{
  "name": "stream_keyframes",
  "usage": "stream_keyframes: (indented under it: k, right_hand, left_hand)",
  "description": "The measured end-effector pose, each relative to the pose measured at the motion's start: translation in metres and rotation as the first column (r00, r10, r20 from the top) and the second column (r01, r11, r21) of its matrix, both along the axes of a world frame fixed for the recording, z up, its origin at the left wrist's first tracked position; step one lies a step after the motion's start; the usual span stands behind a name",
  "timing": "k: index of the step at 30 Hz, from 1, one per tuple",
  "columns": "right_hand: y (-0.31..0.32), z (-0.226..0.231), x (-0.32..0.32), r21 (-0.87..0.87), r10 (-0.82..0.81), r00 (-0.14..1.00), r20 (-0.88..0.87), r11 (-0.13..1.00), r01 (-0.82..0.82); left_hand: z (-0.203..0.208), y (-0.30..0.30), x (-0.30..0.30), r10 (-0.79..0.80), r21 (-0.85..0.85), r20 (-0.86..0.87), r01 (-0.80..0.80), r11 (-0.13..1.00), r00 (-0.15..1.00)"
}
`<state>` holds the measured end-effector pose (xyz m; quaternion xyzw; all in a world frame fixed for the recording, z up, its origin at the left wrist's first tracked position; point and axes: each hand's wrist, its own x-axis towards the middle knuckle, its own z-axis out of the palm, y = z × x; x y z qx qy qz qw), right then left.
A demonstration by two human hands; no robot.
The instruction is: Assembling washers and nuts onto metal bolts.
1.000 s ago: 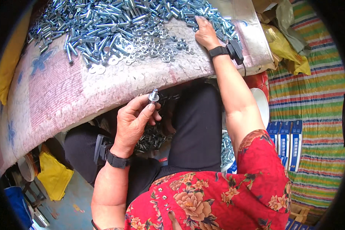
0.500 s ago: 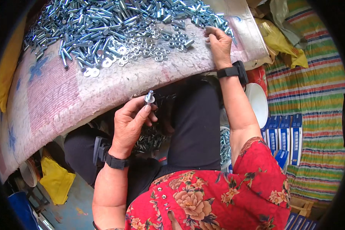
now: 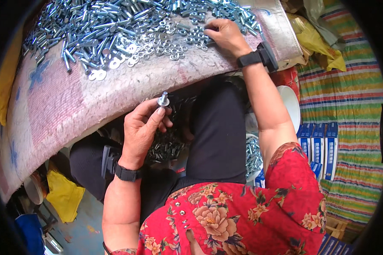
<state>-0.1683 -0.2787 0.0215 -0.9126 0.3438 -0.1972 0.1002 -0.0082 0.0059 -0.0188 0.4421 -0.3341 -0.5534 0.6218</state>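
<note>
My left hand (image 3: pixel 141 127) is raised just off the near edge of the covered table. Its thumb and fingers pinch a metal bolt (image 3: pixel 164 97) upright, with a washer (image 3: pixel 163 102) around it below the tip. The bolt's lower part is hidden by the fingers. My right hand (image 3: pixel 228 36) reaches over the table, thumb and forefinger apart, at the edge of the loose nuts (image 3: pixel 195 37). Left of those lie spring washers (image 3: pixel 174 53) and flat washers (image 3: pixel 115 63). Behind them spreads a big heap of bolts and metal sleeves (image 3: pixel 115 23).
A pink and white quilted cloth (image 3: pixel 127 89) covers the table. Under its edge are dark metal parts (image 3: pixel 166 148); beside my right leg stands a container of bolts (image 3: pixel 253 155). Blue and white boxes (image 3: pixel 319 142) stand at right on striped sheeting (image 3: pixel 357 127). A yellow cloth (image 3: pixel 64 195) lies lower left.
My right hand has moved left and farther over the table, from beside the heap to the nuts. My left hand still holds the bolt, shifted slightly.
</note>
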Motion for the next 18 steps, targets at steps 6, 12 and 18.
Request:
stream_keyframes:
  k: [6,12,18]
  right_hand:
    - [0.004,0.02,-0.004,-0.027,-0.04,0.998,0.054,0.999,0.042]
    - [0.144,0.032,0.023,0.432,0.34,0.874,0.346,0.769,-0.47]
    - [0.161,0.026,0.026,0.318,0.439,0.855,0.277,0.798,-0.512]
  left_hand:
    - [0.002,-0.006,0.0,0.031,0.022,-0.049,-0.03,0.999,0.998]
    - [-0.002,-0.001,0.004,0.0,-0.008,-0.007,0.0,1.0,1.0]
    - [0.001,0.002,0.001,0.009,-0.027,-0.018,-0.01,1.0,1.0]
